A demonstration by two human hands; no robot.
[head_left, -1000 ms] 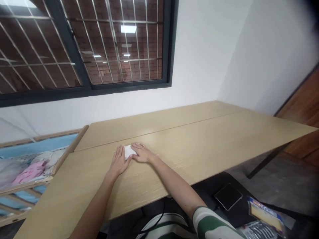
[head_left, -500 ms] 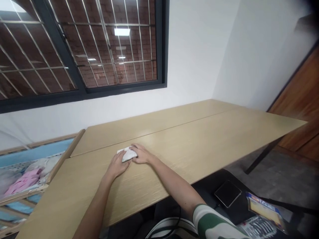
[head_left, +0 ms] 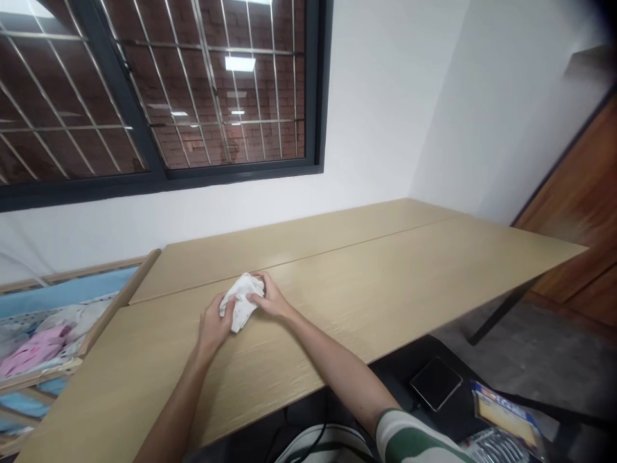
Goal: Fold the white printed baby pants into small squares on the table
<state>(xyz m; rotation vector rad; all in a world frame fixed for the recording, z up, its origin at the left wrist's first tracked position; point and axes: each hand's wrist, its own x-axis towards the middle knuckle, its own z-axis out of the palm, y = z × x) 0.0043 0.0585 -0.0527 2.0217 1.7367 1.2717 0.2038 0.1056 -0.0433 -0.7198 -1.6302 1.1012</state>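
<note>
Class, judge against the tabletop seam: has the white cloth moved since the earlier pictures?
Yes: upward in view. The white cloth's top edge, below the tabletop seam earlier, now reaches about level with it.

I see an evenly lit room. Lamp reflections [head_left: 240, 63] glare in the dark window [head_left: 159, 96], a faint sheen lies on the counter [head_left: 385, 263], my upper-right corner blackens, and the edges look stretched and soft.

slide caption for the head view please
Left hand and right hand hold a white cloth at a pale table, with a cot and barred window nearby.
</note>
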